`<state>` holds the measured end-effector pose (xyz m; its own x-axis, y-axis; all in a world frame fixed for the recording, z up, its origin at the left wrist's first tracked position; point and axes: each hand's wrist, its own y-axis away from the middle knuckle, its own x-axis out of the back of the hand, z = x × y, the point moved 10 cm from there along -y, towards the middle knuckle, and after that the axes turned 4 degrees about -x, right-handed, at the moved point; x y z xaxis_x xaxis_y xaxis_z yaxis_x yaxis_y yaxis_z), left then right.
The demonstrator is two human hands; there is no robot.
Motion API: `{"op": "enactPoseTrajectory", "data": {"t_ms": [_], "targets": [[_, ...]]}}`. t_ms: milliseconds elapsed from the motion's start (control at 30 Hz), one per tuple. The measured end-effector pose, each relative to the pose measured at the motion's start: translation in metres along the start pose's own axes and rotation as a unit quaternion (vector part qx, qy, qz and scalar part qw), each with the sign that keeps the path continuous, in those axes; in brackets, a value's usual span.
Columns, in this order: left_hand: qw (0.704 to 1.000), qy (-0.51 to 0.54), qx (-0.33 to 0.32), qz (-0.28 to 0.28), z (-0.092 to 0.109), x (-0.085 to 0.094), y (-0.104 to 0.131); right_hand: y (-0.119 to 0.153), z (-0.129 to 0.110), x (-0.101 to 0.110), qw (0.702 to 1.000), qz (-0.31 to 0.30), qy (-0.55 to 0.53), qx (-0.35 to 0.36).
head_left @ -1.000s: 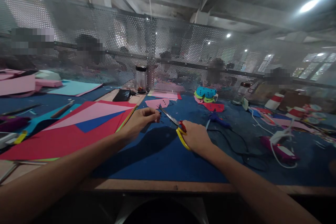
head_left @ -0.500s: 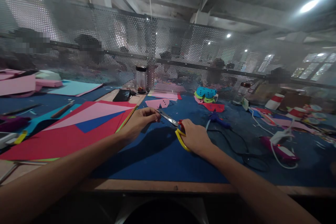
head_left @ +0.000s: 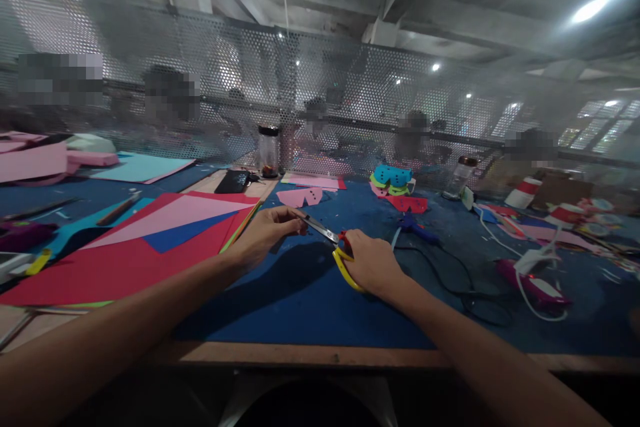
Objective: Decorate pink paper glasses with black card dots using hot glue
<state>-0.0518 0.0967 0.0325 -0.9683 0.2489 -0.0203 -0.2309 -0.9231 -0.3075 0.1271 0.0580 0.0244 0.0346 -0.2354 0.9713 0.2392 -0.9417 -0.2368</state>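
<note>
My right hand (head_left: 375, 261) grips a pair of scissors (head_left: 323, 230) by its yellow and red handles. The metal blades point left and away from me, raised over the blue table mat (head_left: 300, 307). At the blade tips, the fingers of my left hand (head_left: 273, 230) are pinched together. Whatever they hold is too small and dark to make out. Beyond the blades lies a pink paper cutout (head_left: 300, 197) with small dark holes. A red cutout (head_left: 407, 204) and a stack topped by a blue cutout (head_left: 393, 175) sit farther right.
Coloured paper sheets (head_left: 195, 267) are spread at left, near a black phone (head_left: 233, 181). A lidded jar (head_left: 269, 152) stands against the perforated metal screen (head_left: 345, 93). On the right are a blue glue gun (head_left: 417, 228), a magenta glue gun (head_left: 533, 285) and loose cables.
The scissor blades have come together, and a small dark point above their tips no longer shows. My hands have barely shifted.
</note>
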Motion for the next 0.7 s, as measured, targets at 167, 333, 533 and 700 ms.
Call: {"op": "enactPoseTrajectory", "data": {"t_ms": [167, 333, 533, 700], "targets": [[1.000, -0.006, 0.006, 0.004, -0.0015, 0.0007, -0.0002, 0.0006, -0.0012, 0.0029, 1.000, 0.001, -0.006, 0.003], [1.000, -0.003, 0.012, 0.004, -0.0004, -0.0005, 0.0011, 0.0006, -0.0009, 0.0048, 1.000, 0.007, -0.005, 0.002], [1.000, -0.008, 0.008, 0.005, -0.0011, 0.0007, 0.0005, 0.0000, -0.0010, 0.0040, 1.000, 0.009, -0.001, 0.001], [0.999, -0.024, 0.030, 0.010, -0.0028, 0.0014, 0.0018, -0.0011, -0.0011, 0.0024, 1.000, 0.002, 0.004, 0.001]]}}
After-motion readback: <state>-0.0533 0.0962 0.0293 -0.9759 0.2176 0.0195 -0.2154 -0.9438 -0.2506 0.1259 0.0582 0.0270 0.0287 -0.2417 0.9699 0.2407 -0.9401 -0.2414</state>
